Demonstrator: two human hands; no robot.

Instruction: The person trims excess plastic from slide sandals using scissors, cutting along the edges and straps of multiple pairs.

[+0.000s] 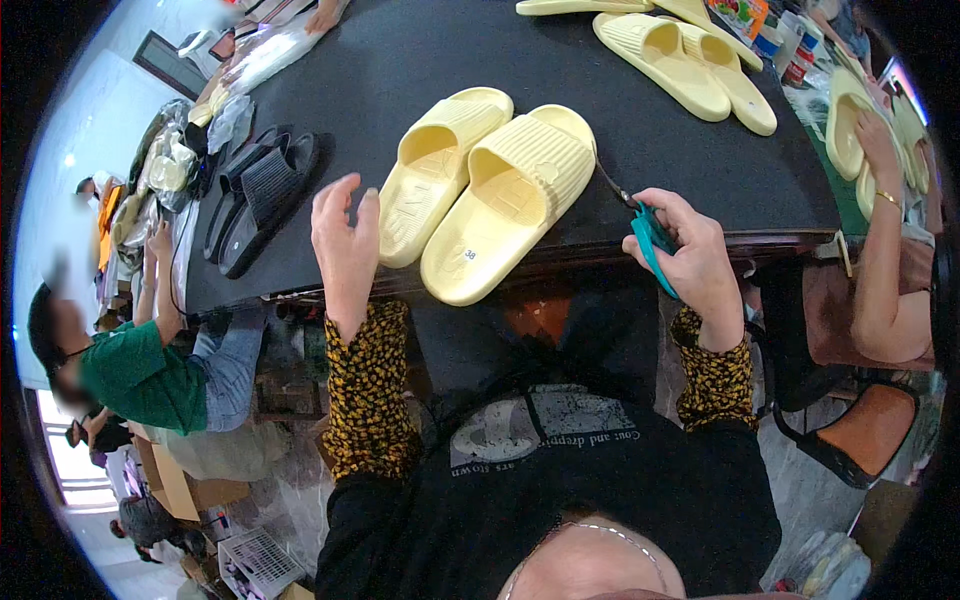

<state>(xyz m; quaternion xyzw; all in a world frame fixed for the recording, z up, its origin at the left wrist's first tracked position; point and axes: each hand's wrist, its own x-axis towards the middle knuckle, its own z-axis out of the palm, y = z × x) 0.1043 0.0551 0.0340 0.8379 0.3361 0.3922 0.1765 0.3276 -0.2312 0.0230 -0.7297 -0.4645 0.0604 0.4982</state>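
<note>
Two pale yellow slides lie side by side at the near edge of the black table, the left slide (430,170) slightly behind the right slide (505,210). Both have ribbed straps, and their heels point toward me. My left hand (346,240) is beside the left slide, fingers apart and slightly curled, holding nothing. To the right of the pair, my right hand (695,250) is closed around a teal-handled hand tool (652,242). Its thin dark metal end points toward the right slide; whether it is scissors or pliers I cannot tell.
Black slides (270,190) lie to the left on the black table (400,50). More yellow slides (680,70) sit at the far right. A co-worker's hand (880,150) touches yellow slides at right; a person in a green shirt (150,375) sits at left. An orange-brown chair (865,430) stands right.
</note>
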